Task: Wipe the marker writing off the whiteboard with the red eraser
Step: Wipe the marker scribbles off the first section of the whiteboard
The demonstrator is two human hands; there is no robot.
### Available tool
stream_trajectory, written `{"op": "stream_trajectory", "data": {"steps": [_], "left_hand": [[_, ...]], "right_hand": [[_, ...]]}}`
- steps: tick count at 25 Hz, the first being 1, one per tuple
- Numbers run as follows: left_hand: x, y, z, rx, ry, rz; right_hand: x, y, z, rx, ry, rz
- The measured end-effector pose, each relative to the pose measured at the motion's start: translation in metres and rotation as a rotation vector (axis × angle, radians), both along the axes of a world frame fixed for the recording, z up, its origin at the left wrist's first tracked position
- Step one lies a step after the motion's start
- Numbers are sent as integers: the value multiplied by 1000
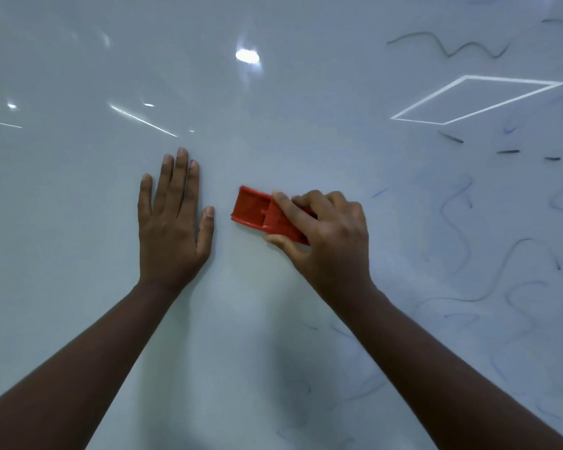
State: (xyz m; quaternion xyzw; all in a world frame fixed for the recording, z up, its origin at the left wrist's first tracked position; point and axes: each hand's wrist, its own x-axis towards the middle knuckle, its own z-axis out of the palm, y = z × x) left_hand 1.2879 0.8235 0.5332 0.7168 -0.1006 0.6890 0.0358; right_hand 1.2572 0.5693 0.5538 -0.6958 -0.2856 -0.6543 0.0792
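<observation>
While the left hand (pixel 173 222) lies flat on the shiny white whiteboard (pixel 78 190) with its fingers (pixel 179 177) straight and close together, the right hand (pixel 325 232) holds the red plastic eraser (pixel 257 212). The right hand's fingers curl over the top of the eraser and its thumb presses along the near edge. The eraser sits flat on the board, just beside the left thumb but not touching it, with its free end pointing left. Dark wavy marker lines (pixel 449 48) and faint blue squiggles (pixel 452 222) cover the right part of the board. Bright light spots (pixel 247 56) shine near the top.
</observation>
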Motion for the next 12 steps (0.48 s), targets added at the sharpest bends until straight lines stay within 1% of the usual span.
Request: {"op": "stream_trajectory", "data": {"steps": [2,3,8,10,12], "left_hand": [[-1,1,-6,0,1,0],[0,1,-10,0,0,0],[0,1,-29,-14,18,9],[-1,-1,-40,-42,35,16],[-1,-5,-47,-49,43,14]], "right_hand": [[-1,-13,9,23,-6,-20],[0,-22,13,70,-7,-30],[-1,-67,5,419,60,-7],[-2,-58,-1,509,97,31],[-5,-35,-9,509,129,32]]}}
